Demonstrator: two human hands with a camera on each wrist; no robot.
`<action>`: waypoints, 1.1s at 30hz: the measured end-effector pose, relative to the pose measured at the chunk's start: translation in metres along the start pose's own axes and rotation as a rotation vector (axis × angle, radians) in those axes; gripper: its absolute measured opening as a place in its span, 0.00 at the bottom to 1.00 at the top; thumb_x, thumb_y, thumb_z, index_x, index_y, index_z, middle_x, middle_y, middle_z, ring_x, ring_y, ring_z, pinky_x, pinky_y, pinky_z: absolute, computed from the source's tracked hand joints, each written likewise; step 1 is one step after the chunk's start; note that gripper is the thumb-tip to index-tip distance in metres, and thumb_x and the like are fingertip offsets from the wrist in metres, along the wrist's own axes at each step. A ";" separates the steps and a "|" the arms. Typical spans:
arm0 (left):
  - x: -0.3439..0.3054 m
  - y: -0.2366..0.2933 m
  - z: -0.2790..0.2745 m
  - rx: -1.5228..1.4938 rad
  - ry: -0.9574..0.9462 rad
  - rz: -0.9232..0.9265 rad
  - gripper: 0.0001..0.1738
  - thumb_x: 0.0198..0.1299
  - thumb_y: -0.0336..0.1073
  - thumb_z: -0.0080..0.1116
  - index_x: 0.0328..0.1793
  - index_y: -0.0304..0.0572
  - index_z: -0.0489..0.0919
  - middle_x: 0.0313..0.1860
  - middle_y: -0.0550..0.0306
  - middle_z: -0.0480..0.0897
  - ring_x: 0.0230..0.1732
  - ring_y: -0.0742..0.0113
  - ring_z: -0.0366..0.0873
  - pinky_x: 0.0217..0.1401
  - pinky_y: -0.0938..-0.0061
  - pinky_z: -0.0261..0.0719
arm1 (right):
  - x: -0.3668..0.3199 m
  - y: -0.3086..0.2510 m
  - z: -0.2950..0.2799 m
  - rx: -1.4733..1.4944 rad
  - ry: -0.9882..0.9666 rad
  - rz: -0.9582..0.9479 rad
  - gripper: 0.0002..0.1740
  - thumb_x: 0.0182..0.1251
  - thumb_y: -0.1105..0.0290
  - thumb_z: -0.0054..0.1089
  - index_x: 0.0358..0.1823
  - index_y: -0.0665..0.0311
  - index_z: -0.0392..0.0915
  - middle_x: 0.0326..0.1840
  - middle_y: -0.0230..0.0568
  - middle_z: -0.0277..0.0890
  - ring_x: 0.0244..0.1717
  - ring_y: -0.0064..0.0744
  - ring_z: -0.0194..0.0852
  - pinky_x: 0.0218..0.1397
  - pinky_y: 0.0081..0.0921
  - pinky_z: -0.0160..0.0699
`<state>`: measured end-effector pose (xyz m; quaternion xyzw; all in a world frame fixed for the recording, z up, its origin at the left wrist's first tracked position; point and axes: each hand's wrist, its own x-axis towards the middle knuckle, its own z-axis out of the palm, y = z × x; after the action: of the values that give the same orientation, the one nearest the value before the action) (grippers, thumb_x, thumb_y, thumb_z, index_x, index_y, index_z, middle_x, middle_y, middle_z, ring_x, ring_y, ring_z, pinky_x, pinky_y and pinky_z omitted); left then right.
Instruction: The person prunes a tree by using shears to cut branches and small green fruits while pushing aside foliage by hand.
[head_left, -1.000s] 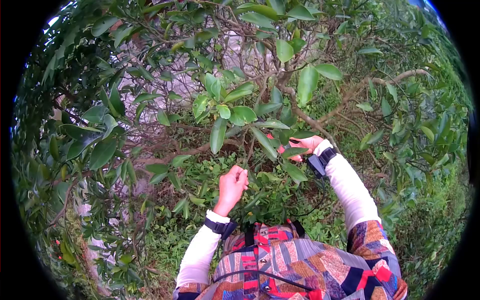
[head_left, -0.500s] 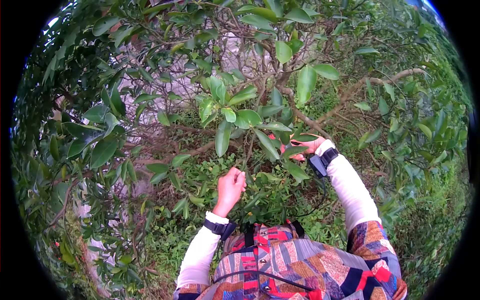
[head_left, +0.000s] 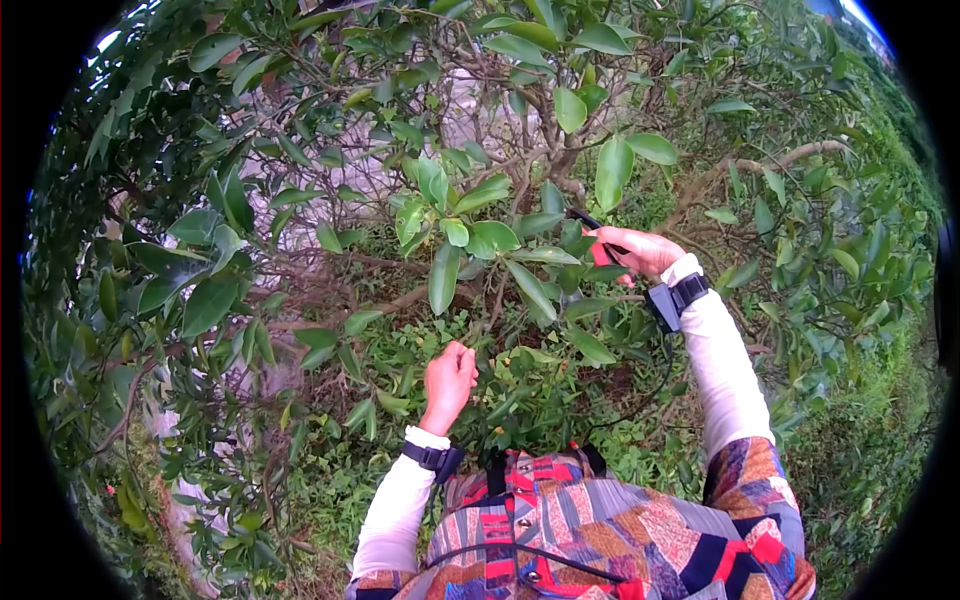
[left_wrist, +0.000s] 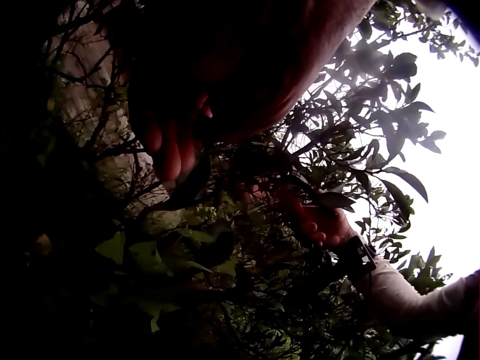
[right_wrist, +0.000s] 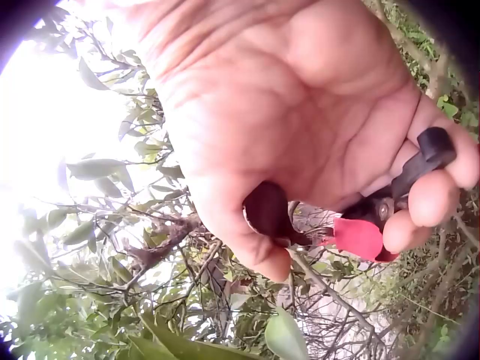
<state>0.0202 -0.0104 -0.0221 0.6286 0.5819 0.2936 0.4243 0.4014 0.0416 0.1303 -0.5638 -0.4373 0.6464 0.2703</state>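
Note:
My right hand [head_left: 642, 252] grips a small hand clipper with black handles and a red part [right_wrist: 360, 237]. In the right wrist view one black handle lies behind the thumb, the other under the curled fingers. Leaves of the tree [head_left: 532, 288] hang just left of this hand in the head view. Lower and to the left, my left hand [head_left: 448, 384] is held up with its fingers curled, below the leafy twigs. Nothing shows in its grip; the left wrist view is dark around its fingers [left_wrist: 171, 156], and the inside of the palm is hidden.
A thick branch [head_left: 700, 190] runs to the upper right beyond my right hand. Dense leaves [head_left: 205, 300] fill the left side, and bare twigs cross the middle. Low green plants [head_left: 350, 480] cover the ground beneath. A dark cable [head_left: 640, 405] hangs below my right wrist.
My right hand has moved up and right with the clipper, out from behind the leaves. My left hand has dropped slightly down and left, away from the twig above it.

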 end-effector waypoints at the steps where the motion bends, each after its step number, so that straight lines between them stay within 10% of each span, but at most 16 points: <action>1: 0.001 -0.004 0.000 0.021 0.009 -0.012 0.14 0.76 0.41 0.56 0.39 0.39 0.79 0.22 0.58 0.86 0.21 0.70 0.84 0.27 0.71 0.81 | -0.007 -0.014 0.004 -0.009 0.033 0.020 0.32 0.72 0.36 0.58 0.66 0.49 0.76 0.41 0.24 0.78 0.26 0.18 0.68 0.24 0.21 0.65; 3: 0.002 -0.010 -0.002 0.028 0.028 -0.028 0.14 0.76 0.41 0.56 0.39 0.40 0.79 0.22 0.58 0.86 0.21 0.70 0.84 0.27 0.71 0.81 | 0.001 -0.015 -0.014 -0.038 -0.076 0.039 0.26 0.71 0.37 0.59 0.49 0.52 0.78 0.27 0.27 0.75 0.19 0.20 0.67 0.21 0.22 0.65; 12: 0.005 -0.014 -0.005 0.012 0.067 -0.020 0.12 0.76 0.36 0.57 0.40 0.35 0.79 0.22 0.57 0.84 0.19 0.73 0.81 0.24 0.75 0.79 | -0.026 -0.039 -0.017 -0.358 0.037 0.136 0.28 0.71 0.34 0.57 0.33 0.54 0.77 0.21 0.27 0.72 0.16 0.21 0.69 0.20 0.20 0.67; 33: -0.005 0.007 -0.003 -0.027 0.068 0.012 0.11 0.76 0.35 0.57 0.42 0.33 0.79 0.23 0.56 0.84 0.21 0.73 0.82 0.26 0.75 0.80 | 0.031 -0.045 -0.013 -0.328 0.055 0.248 0.30 0.66 0.33 0.60 0.26 0.54 0.73 0.20 0.26 0.67 0.18 0.22 0.62 0.23 0.24 0.60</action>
<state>0.0204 -0.0140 -0.0143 0.6159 0.5881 0.3255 0.4109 0.4006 0.0922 0.1541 -0.6671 -0.4566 0.5792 0.1049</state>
